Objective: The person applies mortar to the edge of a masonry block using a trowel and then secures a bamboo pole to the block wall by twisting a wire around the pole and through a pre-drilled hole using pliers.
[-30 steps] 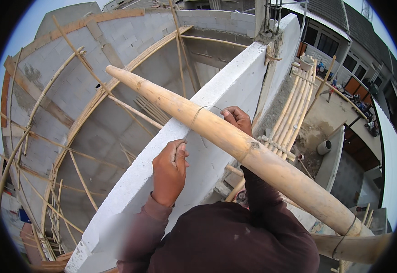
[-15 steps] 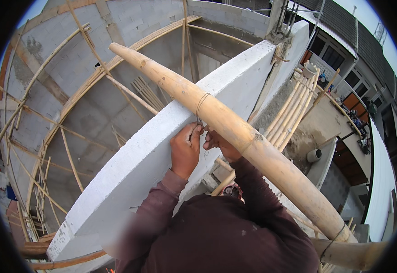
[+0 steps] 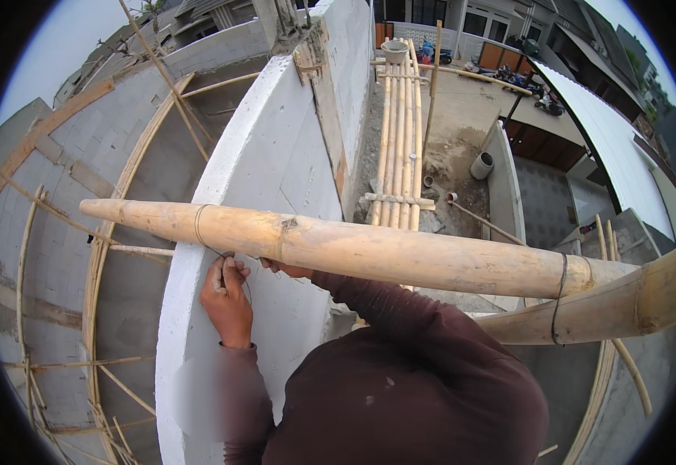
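Left hand (image 3: 227, 301) pinches wire (image 3: 197, 225) looping tapered bamboo (image 3: 400, 250); right hand (image 3: 290, 270) (half-hidden): grip unclear.

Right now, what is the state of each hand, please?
Left hand: closed, pinching the thin wire.
Right hand: partly hidden by the bamboo pole; cannot be told.

White wall (image 3: 276, 182) crossed by bamboo pole (image 3: 407, 253), encircled by thin wire (image 3: 197, 225). Wire pinched by left hand (image 3: 228, 302); right hand (image 3: 291, 270) largely hidden beneath pole.
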Demonstrator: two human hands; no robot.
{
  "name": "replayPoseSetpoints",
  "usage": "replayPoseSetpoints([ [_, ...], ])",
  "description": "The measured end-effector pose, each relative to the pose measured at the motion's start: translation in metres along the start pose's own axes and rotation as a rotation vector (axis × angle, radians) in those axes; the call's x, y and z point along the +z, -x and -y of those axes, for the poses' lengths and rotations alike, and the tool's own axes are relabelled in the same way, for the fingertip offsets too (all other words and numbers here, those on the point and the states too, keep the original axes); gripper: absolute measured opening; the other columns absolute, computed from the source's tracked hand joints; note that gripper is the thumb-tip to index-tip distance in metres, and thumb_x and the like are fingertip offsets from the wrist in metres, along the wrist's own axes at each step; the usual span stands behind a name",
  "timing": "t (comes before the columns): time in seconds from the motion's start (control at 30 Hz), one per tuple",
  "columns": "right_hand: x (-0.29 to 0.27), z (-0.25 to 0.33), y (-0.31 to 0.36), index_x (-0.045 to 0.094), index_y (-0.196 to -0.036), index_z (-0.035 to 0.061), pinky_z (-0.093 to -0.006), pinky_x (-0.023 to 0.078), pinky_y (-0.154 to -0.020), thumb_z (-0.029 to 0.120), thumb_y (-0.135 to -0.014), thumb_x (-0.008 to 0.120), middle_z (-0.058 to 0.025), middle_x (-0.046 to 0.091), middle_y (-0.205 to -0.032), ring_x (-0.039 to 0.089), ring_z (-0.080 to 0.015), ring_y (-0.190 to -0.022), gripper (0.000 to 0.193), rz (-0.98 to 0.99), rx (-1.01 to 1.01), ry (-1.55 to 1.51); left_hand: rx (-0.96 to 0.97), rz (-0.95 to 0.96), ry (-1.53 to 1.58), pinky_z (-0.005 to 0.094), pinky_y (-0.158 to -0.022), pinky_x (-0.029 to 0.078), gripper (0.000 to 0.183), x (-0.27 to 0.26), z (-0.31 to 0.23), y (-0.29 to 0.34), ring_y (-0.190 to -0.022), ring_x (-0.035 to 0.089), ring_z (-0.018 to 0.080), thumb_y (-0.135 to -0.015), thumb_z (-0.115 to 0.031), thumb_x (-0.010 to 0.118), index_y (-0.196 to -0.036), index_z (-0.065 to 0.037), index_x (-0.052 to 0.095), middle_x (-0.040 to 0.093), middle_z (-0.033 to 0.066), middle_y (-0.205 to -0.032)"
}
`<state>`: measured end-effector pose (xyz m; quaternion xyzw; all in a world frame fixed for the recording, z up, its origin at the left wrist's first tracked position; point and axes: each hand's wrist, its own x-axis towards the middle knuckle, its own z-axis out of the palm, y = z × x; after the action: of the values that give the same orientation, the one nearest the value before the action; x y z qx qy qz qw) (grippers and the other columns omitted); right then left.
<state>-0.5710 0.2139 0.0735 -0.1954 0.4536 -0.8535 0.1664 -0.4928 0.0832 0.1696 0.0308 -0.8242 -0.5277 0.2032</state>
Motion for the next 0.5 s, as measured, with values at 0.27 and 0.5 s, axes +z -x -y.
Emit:
replayPoseSetpoints([
  [0.27,0.029,-0.002,0.021,0.056,-0.125,0.0087,-0.0445,0.043,-0.096,0.033,-0.102,0.043,-0.0125,0.061,-0.120,0.056,-0.0315,-0.110,0.037,-0.226,-0.292,1.288,-0.026,0.031,-0.087,0.0200,-0.046,0.036,0.031,-0.002,0.000,0.005,-0.053,0.044,0.0039,-0.103,-0.022,0.046,-0.112,0.002,0.062,0.049,-0.0006,-0.069],
  [0.5,0.043,-0.018,0.003,0.054,-0.128,0.0054,-0.0456,0.041,-0.100,0.035,-0.103,0.039,-0.0193,0.057,-0.126,0.053,-0.0366,-0.116,0.041,-0.381,-0.251,1.000,-0.005,-0.014,-0.016,0.0206,-0.043,0.031,0.033,0.008,0.011,0.010,-0.049,0.036,0.0038,-0.104,-0.026,0.044,-0.112,0.001,0.062,0.049,-0.0018,-0.070],
])
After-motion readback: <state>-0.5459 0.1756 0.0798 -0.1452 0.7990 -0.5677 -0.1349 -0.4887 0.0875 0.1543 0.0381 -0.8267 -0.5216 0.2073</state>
